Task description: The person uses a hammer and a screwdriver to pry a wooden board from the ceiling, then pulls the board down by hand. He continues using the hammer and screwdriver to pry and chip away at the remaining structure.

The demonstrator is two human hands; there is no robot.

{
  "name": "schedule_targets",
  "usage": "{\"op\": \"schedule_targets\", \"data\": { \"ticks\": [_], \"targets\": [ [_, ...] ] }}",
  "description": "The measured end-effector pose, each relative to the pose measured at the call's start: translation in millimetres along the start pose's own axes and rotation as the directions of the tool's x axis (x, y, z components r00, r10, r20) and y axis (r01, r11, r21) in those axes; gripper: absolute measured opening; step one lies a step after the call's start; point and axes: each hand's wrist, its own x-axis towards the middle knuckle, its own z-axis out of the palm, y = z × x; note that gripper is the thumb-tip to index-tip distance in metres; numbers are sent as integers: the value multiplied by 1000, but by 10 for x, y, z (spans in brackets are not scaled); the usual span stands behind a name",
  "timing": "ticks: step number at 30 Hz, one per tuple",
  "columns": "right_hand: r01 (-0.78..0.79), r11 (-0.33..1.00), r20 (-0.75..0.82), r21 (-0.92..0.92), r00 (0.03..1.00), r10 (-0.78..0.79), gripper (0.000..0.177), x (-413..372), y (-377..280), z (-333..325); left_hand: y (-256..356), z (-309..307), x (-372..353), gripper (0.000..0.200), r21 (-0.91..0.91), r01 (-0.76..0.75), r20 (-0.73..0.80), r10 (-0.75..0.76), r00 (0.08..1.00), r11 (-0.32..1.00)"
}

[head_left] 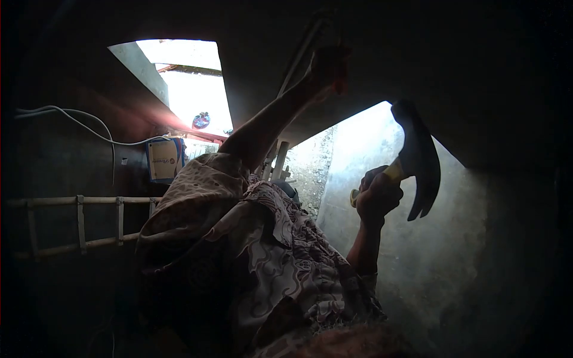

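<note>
My right hand [379, 194] is wrapped round the yellow handle [394, 170] of a claw hammer [421, 156]. The dark steel head is raised, with its split claw pointing down. My left arm reaches up towards the dark surface [256, 27] at the top of the view. There my left hand [328, 67] is closed, its fingers drawn together in deep shadow. Whatever it grips is too dark to make out. A long thin strip [296, 56] runs beside this hand. The hammer head is apart from the left hand, to its lower right.
Bamboo ladder rails [98, 201] lie at the left. A cardboard box [166, 160] stands below a bright opening [197, 89], with a pale cable [89, 119] running towards it. A grey wall [430, 256] fills the right. Patterned clothing [280, 256] covers the middle.
</note>
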Motion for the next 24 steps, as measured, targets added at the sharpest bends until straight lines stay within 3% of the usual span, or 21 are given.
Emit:
{"op": "schedule_targets", "data": {
  "ticks": [2,3,4,5,6,9,11,14,15,16,17,18,19,20,22,23,24],
  "targets": [
    [-54,998,6,28,999,54,45,29,-134,3,40,12,99,21,-97,-23,-30,21,999,995],
    [88,991,-2,-99,996,-89,32,-21,62,15,24,2,156,21,-98,-22,-27,19,999,995],
    [88,991,-5,-101,996,-89,32,-2,121,-15,11,-9,218,21,-109,-72,-28,69,997,992],
    [355,871,45,-339,931,-362,23,41,118,-32,27,-3,242,21,-120,-120,-29,117,993,985],
    [567,628,160,-533,796,-583,16,68,94,-47,50,1,247,21,-122,-117,-24,115,993,986],
    [612,550,193,-569,749,-634,14,116,-99,-80,116,27,251,19,-173,-84,17,88,996,981],
    [584,616,190,-529,789,-584,11,119,-87,-98,116,56,260,18,-194,-81,-37,75,996,978],
    [415,837,136,-355,909,-393,14,81,53,-184,121,40,263,17,-219,-33,26,40,999,975],
    [302,923,87,-239,953,-290,16,65,89,-227,129,48,254,17,-221,-32,25,38,999,975],
    [98,994,47,53,994,-100,19,29,121,-238,130,71,253,18,-255,-86,29,96,995,963],
    [-142,815,88,561,990,112,22,-12,193,-234,138,94,250,19,-289,-139,31,155,987,947],
    [-225,596,145,771,973,179,25,77,-51,-216,117,85,281,19,-290,-140,27,154,988,947],
    [233,770,-123,595,972,-199,39,177,-320,-132,107,83,322,21,-391,-94,129,155,979,916],
    [234,768,-119,597,972,-203,39,217,-336,-50,121,88,346,23,-482,-39,229,169,959,875],
    [454,856,-331,249,870,-365,44,278,-311,86,140,164,372,23,-502,-34,173,138,975,864],
    [465,884,-273,46,857,-437,38,332,-79,208,146,210,359,24,-522,-20,122,98,988,853],
    [462,886,-272,41,858,-435,38,436,63,333,57,192,410,24,-524,-14,126,94,988,852]
  ]
}}
